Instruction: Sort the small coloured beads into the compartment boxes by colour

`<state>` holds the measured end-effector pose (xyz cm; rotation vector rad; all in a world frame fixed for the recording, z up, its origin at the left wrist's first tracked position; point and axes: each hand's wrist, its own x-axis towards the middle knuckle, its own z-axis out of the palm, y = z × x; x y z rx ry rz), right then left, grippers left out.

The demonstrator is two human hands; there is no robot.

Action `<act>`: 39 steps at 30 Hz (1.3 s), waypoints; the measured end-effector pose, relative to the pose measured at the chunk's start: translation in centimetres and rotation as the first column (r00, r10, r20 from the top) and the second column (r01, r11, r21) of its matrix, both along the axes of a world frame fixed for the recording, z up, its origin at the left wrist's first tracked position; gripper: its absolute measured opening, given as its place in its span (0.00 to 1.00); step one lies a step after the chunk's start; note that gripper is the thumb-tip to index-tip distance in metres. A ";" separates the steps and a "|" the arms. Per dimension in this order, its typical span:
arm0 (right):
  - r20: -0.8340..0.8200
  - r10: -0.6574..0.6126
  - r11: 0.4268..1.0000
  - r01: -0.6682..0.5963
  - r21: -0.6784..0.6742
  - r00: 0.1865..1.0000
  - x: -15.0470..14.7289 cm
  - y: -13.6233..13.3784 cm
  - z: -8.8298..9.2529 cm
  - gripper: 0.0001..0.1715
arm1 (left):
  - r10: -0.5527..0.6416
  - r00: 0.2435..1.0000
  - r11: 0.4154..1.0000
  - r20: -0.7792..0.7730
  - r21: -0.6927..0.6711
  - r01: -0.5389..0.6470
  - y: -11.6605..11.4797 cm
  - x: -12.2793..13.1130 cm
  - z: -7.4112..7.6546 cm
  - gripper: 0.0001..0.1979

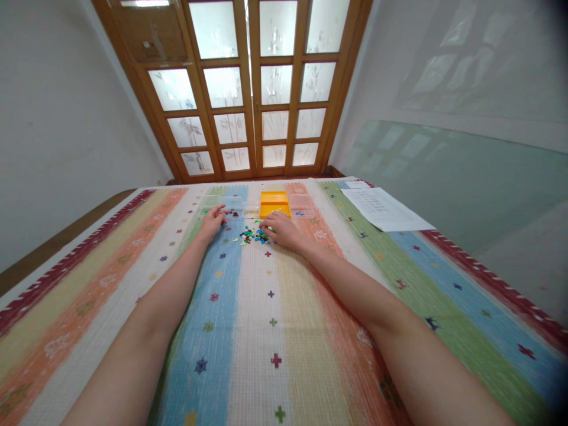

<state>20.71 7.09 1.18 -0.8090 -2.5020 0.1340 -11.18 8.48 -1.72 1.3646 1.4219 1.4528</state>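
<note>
A loose pile of small coloured pieces [254, 235], blue, green, dark red and pale yellow, lies on the striped tablecloth. My right hand [284, 229] reaches over the pile's right edge with its fingers bent down and drawn together; whatever is between the fingertips is too small to make out. On the left, my left hand [213, 221] rests beside a clear plastic tray [237, 201], its fingers apart and pointing at a few dark red pieces [235, 214] in it. Behind my right hand stands an open yellow box [274, 199].
Another clear tray [306, 204] with a few blue pieces [300, 213] sits right of the yellow box. Printed white sheets [386, 208] lie at the table's right side. Beyond the striped tablecloth [257, 355] are wooden glazed doors [252, 89].
</note>
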 end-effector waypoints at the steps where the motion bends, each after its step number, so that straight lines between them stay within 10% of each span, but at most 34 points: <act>1: 0.015 0.045 0.999 -0.046 0.008 0.999 -0.6 -0.6 0.2 0.15 | 0.003 1.000 1.000 -0.005 -0.002 -0.003 0.0 0.0 -0.1 0.28; 17: 0.288 0.266 0.962 -0.271 -0.026 0.920 -5.2 -3.8 -2.1 0.33 | -0.028 0.996 1.000 -0.089 -0.005 0.028 0.6 0.5 -1.4 0.17; 39: 0.164 0.254 0.963 -0.265 0.049 0.953 -5.0 -3.2 -2.2 0.24 | -0.032 0.977 0.999 -0.213 0.019 0.037 0.7 0.6 -1.9 0.19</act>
